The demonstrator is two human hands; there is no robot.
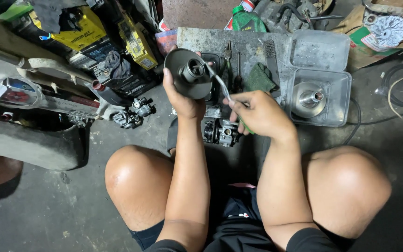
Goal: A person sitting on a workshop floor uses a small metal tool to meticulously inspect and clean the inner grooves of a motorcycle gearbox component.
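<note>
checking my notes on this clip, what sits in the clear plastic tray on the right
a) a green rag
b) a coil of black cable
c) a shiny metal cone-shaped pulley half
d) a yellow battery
c: the clear plastic tray holds a shiny metal cone-shaped pulley half with a central hub.

I've got a dark grey round pulley disc held up off the floor, far of my knees and a little left of centre, tilted so its raised central hub and bore face me. Touching that hub from the right is a thin, bent shiny metal tool with a green handle, possibly a brush or pick; I can't tell from here.
</note>
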